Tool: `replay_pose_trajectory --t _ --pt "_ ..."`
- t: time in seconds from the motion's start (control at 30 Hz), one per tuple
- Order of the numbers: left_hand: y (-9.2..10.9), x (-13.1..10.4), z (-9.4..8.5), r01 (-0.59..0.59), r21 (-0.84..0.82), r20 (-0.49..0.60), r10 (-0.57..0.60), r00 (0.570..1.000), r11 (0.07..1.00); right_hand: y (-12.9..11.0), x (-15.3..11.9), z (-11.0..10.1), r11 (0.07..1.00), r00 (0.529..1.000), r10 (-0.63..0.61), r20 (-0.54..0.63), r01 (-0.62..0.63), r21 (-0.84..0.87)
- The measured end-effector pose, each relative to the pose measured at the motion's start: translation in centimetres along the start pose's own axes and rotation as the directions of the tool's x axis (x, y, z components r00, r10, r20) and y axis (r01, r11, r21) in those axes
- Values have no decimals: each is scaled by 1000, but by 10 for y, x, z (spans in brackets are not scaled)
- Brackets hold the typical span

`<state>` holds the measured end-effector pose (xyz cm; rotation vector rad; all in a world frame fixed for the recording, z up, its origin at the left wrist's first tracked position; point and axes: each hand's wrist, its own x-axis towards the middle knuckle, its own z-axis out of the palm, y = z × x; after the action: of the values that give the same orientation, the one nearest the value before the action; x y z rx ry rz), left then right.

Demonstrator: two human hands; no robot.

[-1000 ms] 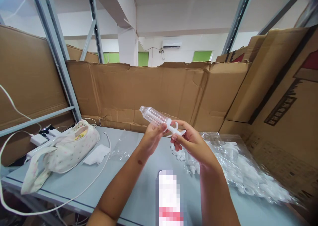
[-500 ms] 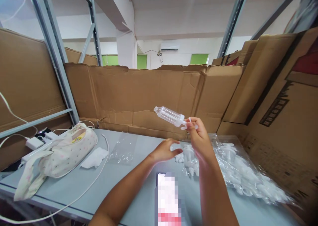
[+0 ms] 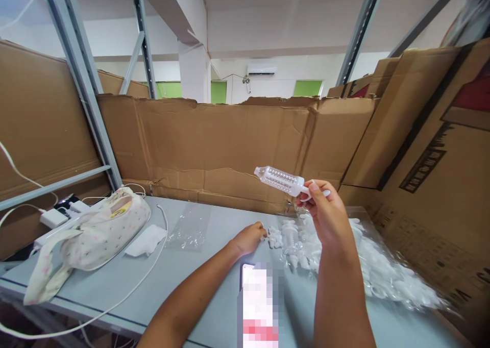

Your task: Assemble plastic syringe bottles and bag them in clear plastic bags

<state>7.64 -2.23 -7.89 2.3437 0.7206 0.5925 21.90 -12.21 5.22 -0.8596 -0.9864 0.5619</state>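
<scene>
Head view shows our right hand [image 3: 327,210] clamped on the white plastic handle [image 3: 326,193] of a clear, ribbed plastic tube [image 3: 281,180], above the grey tabletop [image 3: 222,223]. Our left hand [image 3: 249,239] curls beside a cluster of small white plastic pieces [image 3: 274,237]; we cannot tell whether it grips one. We judge this a picking-up step, calling next for a fine pinch.

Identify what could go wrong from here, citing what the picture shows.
The clear syringe could slip: only the right hand holds it, by its white handle end. The left hand, down beside the small white parts, might scatter them, as they appear to lie loose on the table.
</scene>
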Motion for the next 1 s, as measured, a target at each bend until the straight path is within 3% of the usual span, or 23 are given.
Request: replay_pose_trajectory --t 0.1,0.27,0.33,0.4,0.47,0.57,0.73,0.83,1.0 --pt "9 1 -12 -13 -48 -157 5 988 999 -2 -1 -1 998 1000 -10 -10 9 -69" --pt "44 -9 -51 -49 -166 -389 -19 921 985 -4 -1 -8 987 998 -46 -39 40 -157" --pt "61 -21 -66 -199 -299 -439 51 897 933 -5 -1 -11 982 998 -59 -36 51 -183" --pt "76 -34 -77 -274 -312 -511 82 855 909 -4 -1 -13 982 998 -59 -38 51 -180" --pt "86 -44 -83 -304 -271 -594 90 800 913 -4 -1 -13 987 998 -47 -39 40 -157" --pt "94 -52 -84 -353 -263 -641 111 759 898 -6 -4 -10 988 994 -67 -90 54 -143" --pt "101 -56 -84 -378 -158 -694 169 700 912 -15 -16 0 916 924 -319 -212 242 -321" --pt "103 -57 -85 -371 -156 -693 166 701 915 -20 -23 3 853 861 -452 -232 341 -396" --pt "100 -55 -84 -422 -301 -616 164 770 855 -19 -29 0 748 746 -623 -234 482 -456"
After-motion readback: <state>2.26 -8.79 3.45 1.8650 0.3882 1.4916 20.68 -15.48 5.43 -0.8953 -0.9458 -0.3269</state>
